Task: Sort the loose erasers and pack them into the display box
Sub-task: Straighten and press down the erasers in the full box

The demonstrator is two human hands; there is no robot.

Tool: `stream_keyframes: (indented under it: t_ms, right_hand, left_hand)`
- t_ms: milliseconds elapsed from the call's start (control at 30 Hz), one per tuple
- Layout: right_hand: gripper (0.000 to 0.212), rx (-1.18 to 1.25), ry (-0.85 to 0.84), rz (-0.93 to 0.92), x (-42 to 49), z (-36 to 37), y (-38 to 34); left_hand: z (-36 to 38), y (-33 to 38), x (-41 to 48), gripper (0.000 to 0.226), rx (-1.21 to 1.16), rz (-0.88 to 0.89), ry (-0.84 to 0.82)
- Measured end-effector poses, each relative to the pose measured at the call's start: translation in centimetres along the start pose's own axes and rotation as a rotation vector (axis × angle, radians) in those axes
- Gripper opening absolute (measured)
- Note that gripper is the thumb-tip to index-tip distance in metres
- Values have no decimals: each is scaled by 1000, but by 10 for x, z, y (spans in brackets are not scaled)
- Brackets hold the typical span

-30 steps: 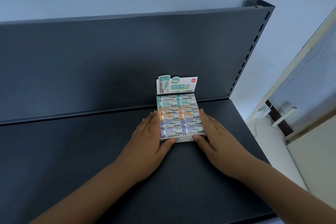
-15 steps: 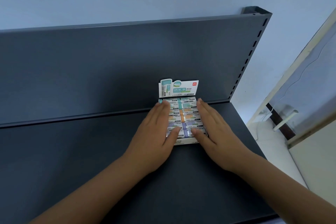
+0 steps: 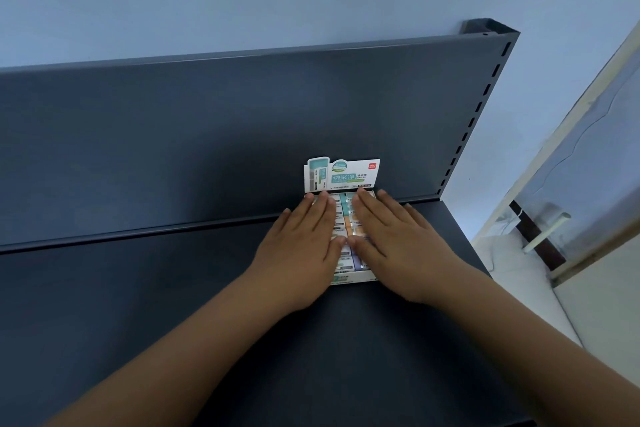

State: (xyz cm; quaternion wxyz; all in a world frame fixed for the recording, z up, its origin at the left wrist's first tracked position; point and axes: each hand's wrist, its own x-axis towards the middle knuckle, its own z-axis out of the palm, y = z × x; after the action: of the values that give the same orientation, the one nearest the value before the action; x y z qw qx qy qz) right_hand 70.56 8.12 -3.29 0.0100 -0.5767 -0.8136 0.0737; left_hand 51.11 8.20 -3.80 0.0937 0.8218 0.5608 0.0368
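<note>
The white display box (image 3: 353, 278) sits on the dark shelf near the back panel, its printed header card (image 3: 343, 174) standing upright at the rear. Erasers (image 3: 347, 218) in teal, orange and purple wrappers fill it in two columns. My left hand (image 3: 304, 246) lies flat, palm down, over the left column. My right hand (image 3: 391, 239) lies flat over the right column. The fingers of both hands reach the box's back edge. Only a narrow strip of erasers shows between the hands.
The dark grey shelf (image 3: 173, 305) stretches wide to the left and toward me. Its upright back panel (image 3: 207, 135) rises behind the box, with a slotted post (image 3: 485, 94) at the right end. Beyond the shelf's right edge lies a pale floor and a framed panel (image 3: 581, 163).
Both hands slid from the sides of the box up onto the erasers and forward, now lying flat on top with fingertips at the back edge. The box stayed in place.
</note>
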Motion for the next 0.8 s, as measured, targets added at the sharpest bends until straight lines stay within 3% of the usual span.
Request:
stream_keyframes:
  t_ms: [267, 467, 600, 800]
  right_hand:
    - [69, 155, 27, -2, 1, 7, -2]
    - [74, 414, 150, 20, -10, 12, 6]
    - [88, 402, 27, 105, -28, 16, 27]
    - [105, 263, -111, 1, -25, 11, 29]
  left_hand:
    - [6, -3, -1, 61, -117, 16, 66]
    - [12, -6, -13, 70, -395, 7, 195]
    - [14, -14, -31, 86, -459, -79, 111]
    - [18, -21, -26, 113, -301, -19, 11]
